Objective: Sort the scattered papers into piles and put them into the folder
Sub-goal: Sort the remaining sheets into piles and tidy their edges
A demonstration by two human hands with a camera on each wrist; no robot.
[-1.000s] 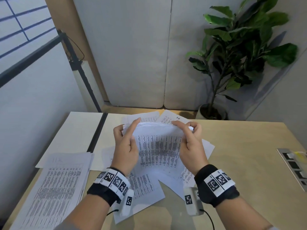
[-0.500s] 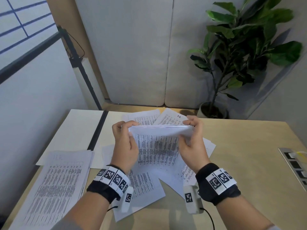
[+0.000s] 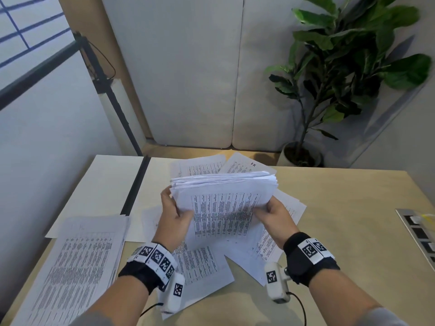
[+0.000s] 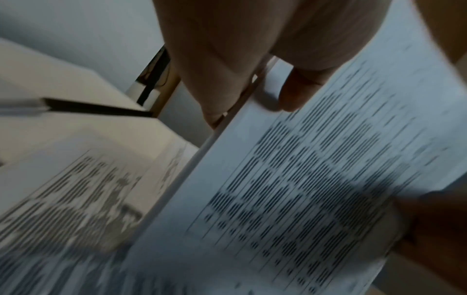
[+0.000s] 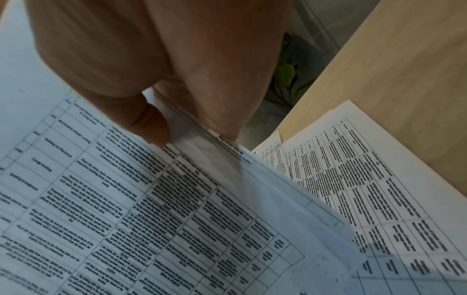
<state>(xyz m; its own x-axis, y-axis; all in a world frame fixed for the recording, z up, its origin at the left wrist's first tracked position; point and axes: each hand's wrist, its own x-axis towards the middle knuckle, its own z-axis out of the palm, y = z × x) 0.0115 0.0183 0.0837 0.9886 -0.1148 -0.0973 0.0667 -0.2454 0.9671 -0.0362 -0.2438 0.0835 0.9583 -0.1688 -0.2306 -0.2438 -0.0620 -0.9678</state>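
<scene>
A thick stack of printed sheets [image 3: 223,203] is lifted off the table and tilted toward me, its far edge fanned. My left hand [image 3: 175,214] grips its left edge, thumb on top, and my right hand [image 3: 270,214] grips its right edge. The left wrist view shows the stack [image 4: 303,179] with the thumb on its top sheet. The right wrist view shows the stack [image 5: 151,199] pinched between thumb and fingers. Loose printed sheets [image 3: 202,264] lie scattered under it. A squared pile [image 3: 77,262] lies at the near left. An open cream folder [image 3: 106,184] with a dark spine lies at the far left.
The wooden table [image 3: 341,220] has bare surface to the right of the papers. A socket panel [image 3: 421,234] is set into its right edge. A potted plant [image 3: 341,74] stands beyond the far right corner, against padded wall panels.
The stack, earlier stood on its edge with both hands pinching its top, is now raised and tilted face-up toward me, and both hands have shifted down to its side edges.
</scene>
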